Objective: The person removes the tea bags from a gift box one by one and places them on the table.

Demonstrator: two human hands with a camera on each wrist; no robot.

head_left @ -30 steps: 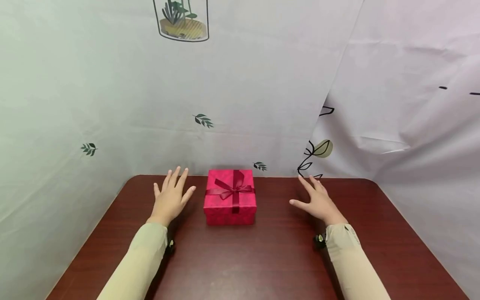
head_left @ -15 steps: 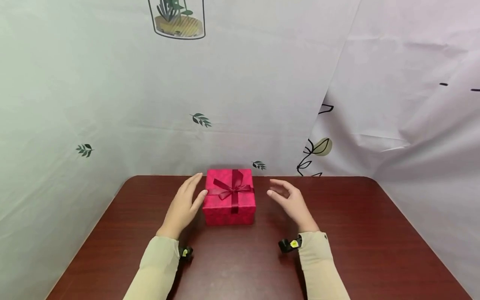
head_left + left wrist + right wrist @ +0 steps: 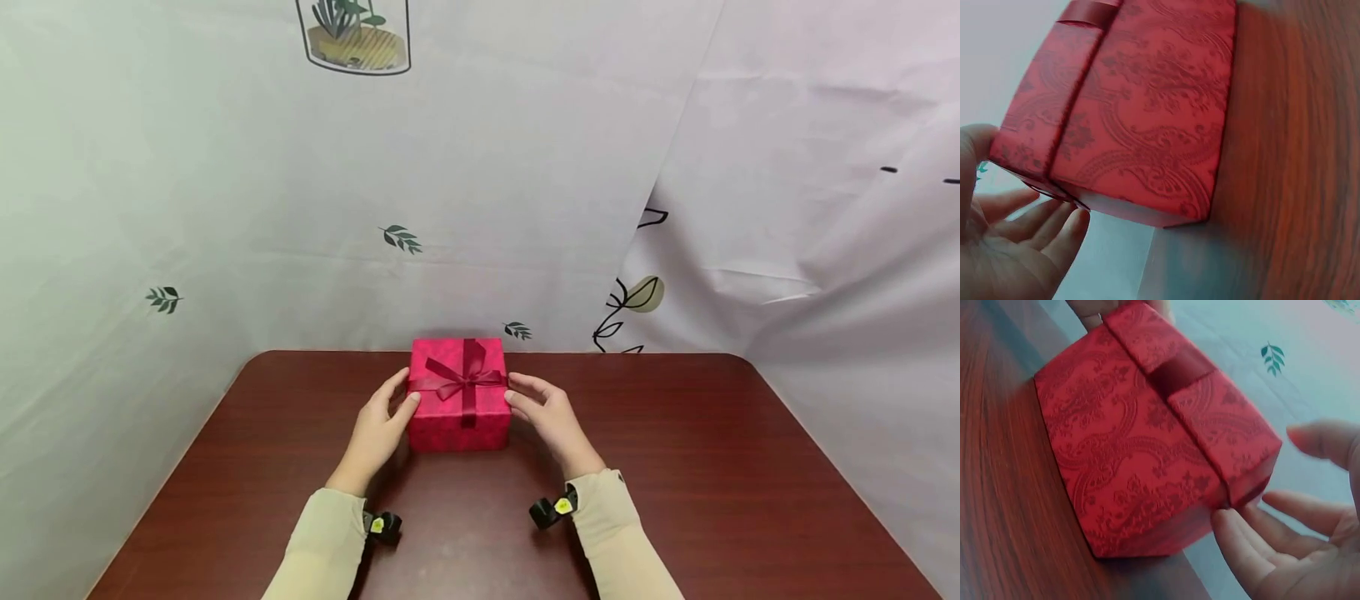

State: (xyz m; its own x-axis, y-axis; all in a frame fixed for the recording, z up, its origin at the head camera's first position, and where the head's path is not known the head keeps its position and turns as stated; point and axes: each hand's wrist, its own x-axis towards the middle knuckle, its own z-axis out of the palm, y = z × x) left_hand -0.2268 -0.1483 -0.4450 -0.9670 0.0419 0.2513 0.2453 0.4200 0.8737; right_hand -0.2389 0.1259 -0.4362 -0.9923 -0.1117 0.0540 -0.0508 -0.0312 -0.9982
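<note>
Red box point(image 3: 459, 407) on table point(image 3: 712, 458), near far edge. My left hand point(image 3: 381, 429) half-curled left of box, lightly pinching lid point(image 3: 1044, 97); right hand point(image 3: 555, 417) half-curled opposite, no firm hold. Uneven lift could jam lid.

It's a booth: printed sheets point(image 3: 525, 167) screen the table point(image 3: 720, 467) on three sides.

Red box point(image 3: 438, 435): inside, back hidden | jar drawing point(image 3: 356, 46): top cut off | sleeves point(image 3: 322, 537): bottoms cut off | left hand point(image 3: 1010, 250), right hand point(image 3: 1300, 544): cut off, wrist views
</note>
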